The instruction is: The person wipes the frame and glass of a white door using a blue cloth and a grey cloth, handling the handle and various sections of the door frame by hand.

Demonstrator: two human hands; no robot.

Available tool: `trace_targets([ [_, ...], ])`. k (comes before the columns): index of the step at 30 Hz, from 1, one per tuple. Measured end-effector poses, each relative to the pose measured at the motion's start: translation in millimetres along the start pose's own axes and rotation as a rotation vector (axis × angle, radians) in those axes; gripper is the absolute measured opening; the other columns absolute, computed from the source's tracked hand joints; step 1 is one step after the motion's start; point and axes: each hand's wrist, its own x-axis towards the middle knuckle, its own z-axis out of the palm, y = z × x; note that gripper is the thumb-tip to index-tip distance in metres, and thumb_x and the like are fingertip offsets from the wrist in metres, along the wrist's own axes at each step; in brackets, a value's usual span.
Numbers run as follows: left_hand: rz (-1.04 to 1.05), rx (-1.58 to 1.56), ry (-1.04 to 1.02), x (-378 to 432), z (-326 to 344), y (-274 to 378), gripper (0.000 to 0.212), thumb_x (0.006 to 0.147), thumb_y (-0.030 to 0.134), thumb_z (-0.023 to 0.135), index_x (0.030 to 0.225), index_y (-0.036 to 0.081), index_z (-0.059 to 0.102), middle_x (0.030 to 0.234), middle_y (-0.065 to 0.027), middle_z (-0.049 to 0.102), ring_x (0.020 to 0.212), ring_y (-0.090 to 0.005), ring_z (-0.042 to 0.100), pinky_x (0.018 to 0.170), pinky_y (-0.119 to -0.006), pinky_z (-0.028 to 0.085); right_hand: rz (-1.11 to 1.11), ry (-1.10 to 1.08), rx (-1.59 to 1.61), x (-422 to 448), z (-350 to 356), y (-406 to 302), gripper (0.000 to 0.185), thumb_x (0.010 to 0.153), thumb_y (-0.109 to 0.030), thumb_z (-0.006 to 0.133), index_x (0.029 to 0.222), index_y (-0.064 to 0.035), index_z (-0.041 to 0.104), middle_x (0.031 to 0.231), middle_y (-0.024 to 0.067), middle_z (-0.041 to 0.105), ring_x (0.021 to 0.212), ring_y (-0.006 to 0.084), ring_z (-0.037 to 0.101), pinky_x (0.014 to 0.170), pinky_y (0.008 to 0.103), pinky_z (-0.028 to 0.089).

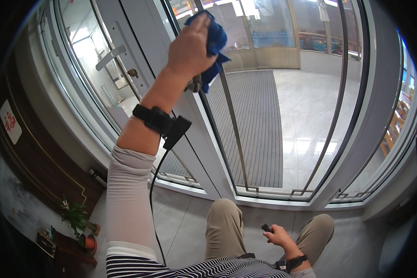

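My left hand (191, 50) is raised high and holds a bunched blue cloth (216, 38). The cloth overlaps the inner edge of the grey door frame (208, 139) and the glass pane (312, 104) beside it; whether it presses on them I cannot tell. Just below that hand, a small dark grey lump (195, 84) shows, partly hidden. Low down between my knees, my right hand (279, 236) is closed around a small black object (266, 228), mostly covered by the fingers. Each wrist wears a black strap, and a black cable (152, 198) runs down along my left arm.
A lever handle (110, 58) with a lock and key (132, 73) sits on the left door leaf. Beyond the glass lies a ribbed grey mat (252, 128) on tiles. At lower left stand a potted plant (87, 242) and a dark wooden stand (67, 253).
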Motion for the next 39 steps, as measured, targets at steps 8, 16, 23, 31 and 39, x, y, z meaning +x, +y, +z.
trace_targets([
  [8,0.072,-0.012,-0.143,-19,2,22,0.086,0.067,0.028,0.082,0.141,0.01,0.042,0.142,-0.0044,0.047,0.118,-0.0262,0.057,0.096,-0.035,0.052,0.03,-0.009,0.01,-3,-1,-4,0.033,0.085,-0.024,0.071,0.089,0.0054,0.057,0.074,0.013,0.066,0.064,0.0205,0.07,0.057,0.0325,0.053],
  [16,-0.123,-0.095,0.051,8,5,3,0.08,0.067,0.033,0.081,0.136,0.006,0.048,0.139,-0.0071,0.049,0.115,-0.0274,0.06,0.097,-0.035,0.051,0.027,-0.002,-0.032,5,4,7,0.032,0.084,-0.024,0.072,0.089,0.0053,0.058,0.074,0.0131,0.066,0.064,0.0206,0.07,0.056,0.0321,0.052],
  [23,-0.02,0.009,-0.047,-3,3,4,0.081,0.069,0.032,0.081,0.137,0.006,0.046,0.142,-0.0064,0.047,0.113,-0.0274,0.061,0.093,-0.035,0.054,0.072,0.001,0.019,0,1,5,0.034,0.084,-0.027,0.071,0.09,0.0047,0.059,0.074,0.0141,0.067,0.064,0.0199,0.069,0.058,0.0329,0.052],
  [31,0.074,-0.068,-0.116,-23,3,28,0.087,0.068,0.031,0.082,0.14,0.004,0.041,0.145,-0.0076,0.043,0.11,-0.0288,0.063,0.091,-0.035,0.055,0.028,-0.02,-0.033,2,4,7,0.036,0.085,-0.029,0.07,0.09,0.0046,0.059,0.075,0.0134,0.067,0.065,0.0204,0.07,0.058,0.0333,0.053],
  [39,-0.212,-0.037,-0.117,3,-3,12,0.089,0.068,0.036,0.082,0.14,0.004,0.04,0.141,-0.0114,0.041,0.102,-0.0318,0.065,0.082,-0.038,0.058,0.044,-0.057,-0.087,3,5,3,0.033,0.086,-0.023,0.071,0.094,0.0064,0.057,0.075,0.012,0.066,0.063,0.0186,0.069,0.053,0.0308,0.051],
])
